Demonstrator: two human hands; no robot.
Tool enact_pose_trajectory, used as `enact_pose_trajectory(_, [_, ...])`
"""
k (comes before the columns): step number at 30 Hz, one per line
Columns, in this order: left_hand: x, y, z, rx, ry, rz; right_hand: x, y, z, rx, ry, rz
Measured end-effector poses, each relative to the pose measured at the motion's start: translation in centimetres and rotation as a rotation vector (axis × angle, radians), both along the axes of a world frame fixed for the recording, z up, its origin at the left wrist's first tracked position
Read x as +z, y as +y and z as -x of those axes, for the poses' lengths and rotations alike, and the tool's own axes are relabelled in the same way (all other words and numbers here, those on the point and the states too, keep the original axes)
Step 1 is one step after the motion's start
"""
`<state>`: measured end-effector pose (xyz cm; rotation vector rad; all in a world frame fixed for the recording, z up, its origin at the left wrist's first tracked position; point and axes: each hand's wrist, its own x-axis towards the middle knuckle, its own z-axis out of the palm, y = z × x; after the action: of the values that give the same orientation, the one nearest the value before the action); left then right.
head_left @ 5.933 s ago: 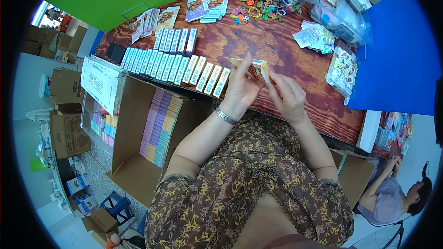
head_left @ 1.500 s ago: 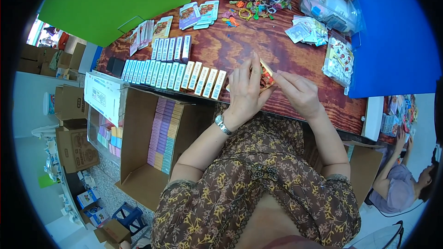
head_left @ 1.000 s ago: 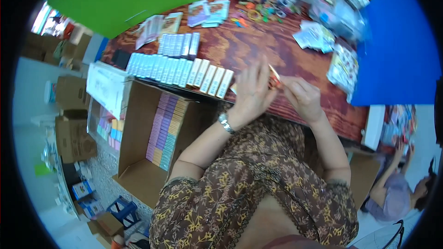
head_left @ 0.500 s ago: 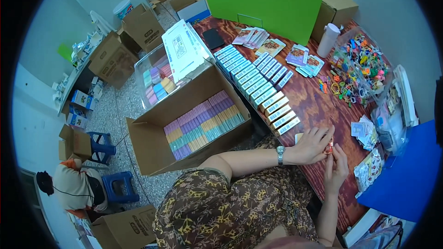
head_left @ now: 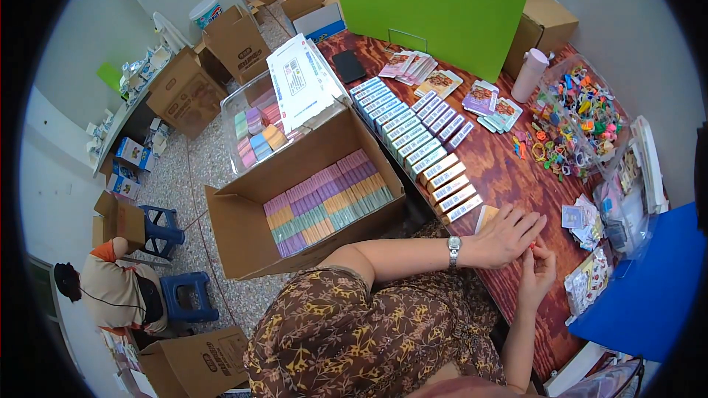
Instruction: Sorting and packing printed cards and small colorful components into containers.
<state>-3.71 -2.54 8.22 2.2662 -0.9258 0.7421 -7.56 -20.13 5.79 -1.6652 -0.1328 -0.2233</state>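
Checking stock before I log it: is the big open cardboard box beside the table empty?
No, the open cardboard box holds tidy rows of small pastel packs.

— How's the light?
— Bright and even, soft shadows, mild sheen on the wooden table [head_left: 509,177].
— Sharpness?
— Crisp mid-frame; fisheye bends edges near the black rim, and the hands look slightly blurred

Dark red-brown wooden table [head_left: 509,177] carries rows of small white card boxes [head_left: 420,144] beyond the hands, coloured plastic rings [head_left: 571,114] farther off.
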Motion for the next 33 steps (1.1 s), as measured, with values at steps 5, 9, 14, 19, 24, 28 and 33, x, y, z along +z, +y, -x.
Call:
enact_pose_trajectory(5, [0.9, -0.3, 0.0, 0.057, -0.174, -0.033, -2.7, -0.6, -0.8, -0.026, 0.060, -0.121])
enact_pose_trajectory(9, [0.0, -1.0, 1.7, -0.124, -0.276, 0.255, -3.6, -1.5, -1.8, -0.173, 0.052, -0.399])
enact_pose_trajectory(14, [-1.4, -2.5, 3.2, -0.335, 1.235, 1.226, -1.8, 0.7, -1.0, -0.327, -0.175, -0.081])
enact_pose_trajectory(19, [-1.4, -2.6, 1.1, -0.556, 1.448, 1.589, -1.4, 0.6, -0.2, -0.192, -0.516, 0.427])
enact_pose_trajectory(24, [-1.2, -2.3, 0.5, -0.626, 1.603, 1.721, -1.0, 0.4, -0.7, -0.224, -0.726, 0.638])
enact_pose_trajectory(28, [-2.2, -2.1, 0.1, -0.654, 1.610, 1.711, -0.7, 0.8, -0.5, -0.227, -0.787, 0.667])
enact_pose_trajectory(33, [-2.3, -2.2, 0.4, -0.671, 1.548, 1.680, -1.0, 0.5, -0.2, -0.230, -0.784, 0.716])
